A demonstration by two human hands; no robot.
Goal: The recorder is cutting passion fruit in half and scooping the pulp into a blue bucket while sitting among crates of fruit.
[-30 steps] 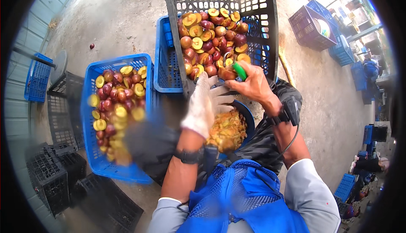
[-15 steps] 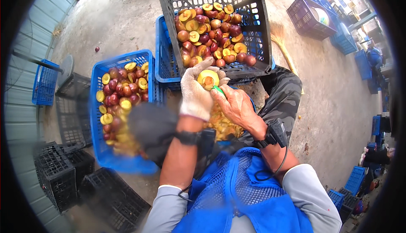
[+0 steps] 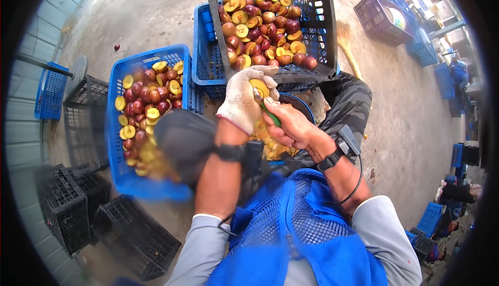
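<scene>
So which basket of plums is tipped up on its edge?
The dark grey plastic crate straight ahead, leaning on a blue plastic crate. The other blue plastic crate of halved plums, on the left, lies flat.

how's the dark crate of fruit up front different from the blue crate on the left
The dark crate is grey-black and tilted up, propped on another blue crate; the blue crate on the left lies flat on the ground. Both hold red fruit, some cut to show yellow flesh.

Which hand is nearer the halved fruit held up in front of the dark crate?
Left. The gloved left hand holds the halved fruit in its fingers. The bare right hand is just below it, gripping a green-handled tool whose tip reaches the fruit.
</scene>
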